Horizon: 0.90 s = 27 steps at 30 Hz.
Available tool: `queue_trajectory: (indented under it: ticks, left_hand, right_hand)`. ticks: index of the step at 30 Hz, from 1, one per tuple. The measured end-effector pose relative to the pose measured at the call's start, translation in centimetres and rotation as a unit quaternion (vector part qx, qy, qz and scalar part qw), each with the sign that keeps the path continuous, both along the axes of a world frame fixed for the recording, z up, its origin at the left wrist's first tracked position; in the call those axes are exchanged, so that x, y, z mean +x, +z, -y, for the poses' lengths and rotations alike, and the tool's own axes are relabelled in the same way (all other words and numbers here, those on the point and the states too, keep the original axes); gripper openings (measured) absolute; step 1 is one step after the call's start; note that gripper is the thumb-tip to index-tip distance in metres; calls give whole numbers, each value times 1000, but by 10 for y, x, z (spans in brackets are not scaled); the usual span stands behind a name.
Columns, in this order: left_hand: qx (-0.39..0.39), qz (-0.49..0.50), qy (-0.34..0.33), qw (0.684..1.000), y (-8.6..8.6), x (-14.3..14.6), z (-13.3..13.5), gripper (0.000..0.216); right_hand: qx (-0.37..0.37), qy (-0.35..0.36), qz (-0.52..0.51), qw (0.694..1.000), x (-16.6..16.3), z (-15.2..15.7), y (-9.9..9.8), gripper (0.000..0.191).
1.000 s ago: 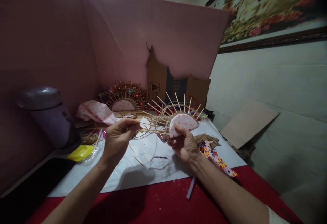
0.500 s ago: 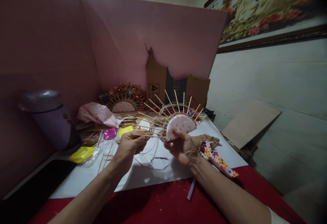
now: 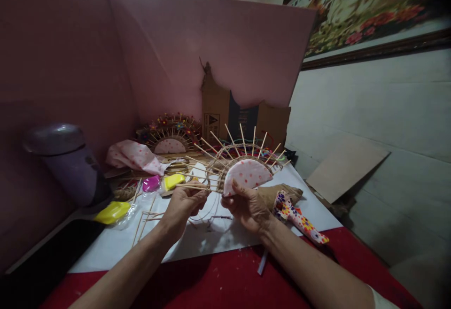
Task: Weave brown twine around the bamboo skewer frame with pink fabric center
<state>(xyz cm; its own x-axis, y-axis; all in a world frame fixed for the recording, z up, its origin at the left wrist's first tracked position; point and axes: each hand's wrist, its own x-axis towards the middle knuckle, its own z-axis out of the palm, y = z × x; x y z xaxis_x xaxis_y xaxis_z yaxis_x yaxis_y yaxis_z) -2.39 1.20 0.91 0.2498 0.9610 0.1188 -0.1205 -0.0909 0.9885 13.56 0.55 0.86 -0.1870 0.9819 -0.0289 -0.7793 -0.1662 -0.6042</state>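
A half-round fan craft is held up above the white sheet; its padded centre is pale cloth with red dots. Thin wooden sticks spread out from its curved edge, with brown twine woven between them. My right hand grips the cloth half-circle at its lower left, thumb across the front. At the left side of the fan, my left hand pinches the lowest sticks near the twine. Its fingertips are partly hidden, so I cannot make out whether twine is between them.
A finished-looking fan with small flowers stands behind. Around the white sheet are a purple tumbler, yellow packet, magenta packet, loose sticks, flowered cloth and cut cardboard.
The fan has tilted slightly and shifted a little left in my right hand. My left hand has turned a little, staying at the fan's left sticks.
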Motion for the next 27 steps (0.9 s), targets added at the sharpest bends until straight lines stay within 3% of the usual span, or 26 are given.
queue_trajectory:
  ticks: [4, 9, 15, 20, 27]
  left_hand:
    - [-13, 13, 24, 1000, -1, -2, -3, 9]
    - [22, 24, 0, 999, 2, -1, -2, 8]
    - [-32, 80, -29, 996, 16, -1, 4, 4]
    - [-30, 84, -41, 995, 17, -2, 5, 23]
    - [-57, 143, -23, 988, 13, 0, 3, 15]
  right_hand:
    - [-10, -10, -9, 1000, 0, -2, 1, 21]
    - [11, -6, 6, 1000, 0, -4, -1, 18]
    - [6, -28, -4, 1000, 1, -6, -4, 14]
    - [-11, -31, -5, 999, -1, -6, -4, 14]
    - [-19, -17, 7, 1000, -3, -4, -4, 14]
